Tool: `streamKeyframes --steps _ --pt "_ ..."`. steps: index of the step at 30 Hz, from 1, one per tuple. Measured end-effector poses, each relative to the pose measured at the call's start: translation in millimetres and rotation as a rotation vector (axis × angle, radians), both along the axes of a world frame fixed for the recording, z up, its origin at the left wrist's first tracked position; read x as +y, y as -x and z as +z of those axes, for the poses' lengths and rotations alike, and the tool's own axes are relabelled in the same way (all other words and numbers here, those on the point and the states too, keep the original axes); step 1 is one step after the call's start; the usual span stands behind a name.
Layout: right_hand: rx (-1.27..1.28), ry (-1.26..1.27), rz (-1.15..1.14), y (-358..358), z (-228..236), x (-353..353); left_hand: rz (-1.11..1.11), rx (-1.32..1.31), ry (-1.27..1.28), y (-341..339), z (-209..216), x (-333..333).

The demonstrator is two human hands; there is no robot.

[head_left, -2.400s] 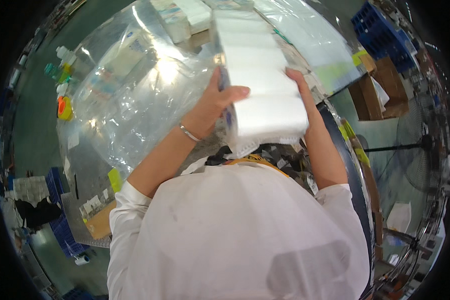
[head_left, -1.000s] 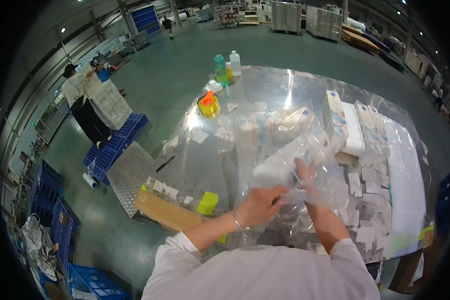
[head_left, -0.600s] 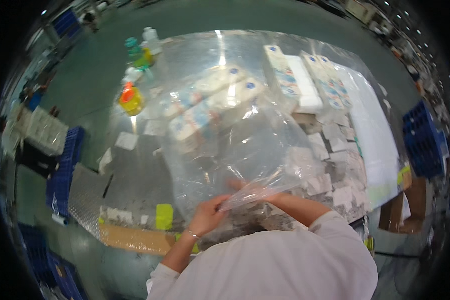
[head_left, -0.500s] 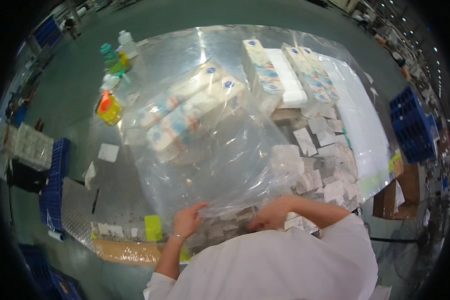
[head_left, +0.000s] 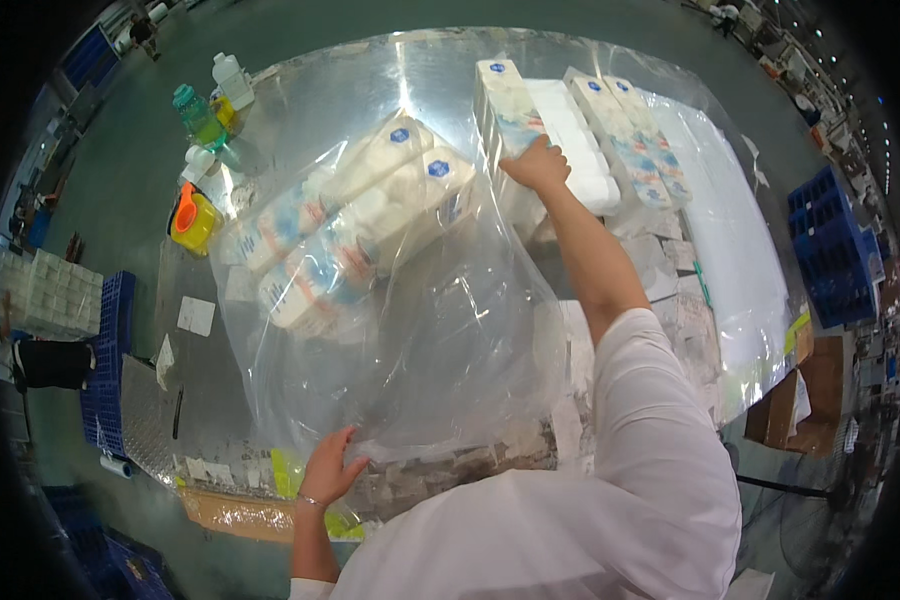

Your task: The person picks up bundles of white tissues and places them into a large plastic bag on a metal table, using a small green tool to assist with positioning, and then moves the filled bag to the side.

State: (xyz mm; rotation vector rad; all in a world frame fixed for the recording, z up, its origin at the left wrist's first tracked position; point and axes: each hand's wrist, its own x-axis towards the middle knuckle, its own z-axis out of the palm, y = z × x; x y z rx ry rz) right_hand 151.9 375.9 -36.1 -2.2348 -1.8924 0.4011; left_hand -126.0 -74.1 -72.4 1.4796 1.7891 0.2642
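Observation:
A large clear plastic bag (head_left: 410, 380) lies across the middle of the table, with two long white, blue-printed wrapped packs (head_left: 345, 225) inside its far part. My left hand (head_left: 332, 468) is at the bag's near left edge, thumb and fingers apart. Farther off to the right, my right hand (head_left: 538, 167) grips the near end of another long wrapped pack (head_left: 505, 95). A plain white pack (head_left: 575, 145) lies to the right of that one, followed by two more printed packs (head_left: 630, 140) side by side.
Bottles (head_left: 198, 118) and a yellow container with an orange top (head_left: 195, 220) stand at the table's left edge. White plastic sheets (head_left: 735, 240) cover the right side. A blue crate (head_left: 832, 245) and a cardboard box (head_left: 820, 400) are beyond it. A dark pen-like stick (head_left: 178, 413) lies at left.
My right hand has moved from the bag's near edge out to the far pack. My left hand has shifted slightly left and nearer. The bag's near edge is spread wider.

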Motion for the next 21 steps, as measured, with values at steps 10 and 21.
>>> streamKeyframes --steps 10,21 --pt "0.183 0.265 -0.034 -115.3 14.2 -198.9 -0.02 -0.106 -0.339 -49.8 61.5 -13.0" --pt "1.709 0.357 -0.553 -205.5 -26.1 -476.6 -0.218 -0.422 -0.518 -125.4 103.4 -37.7"
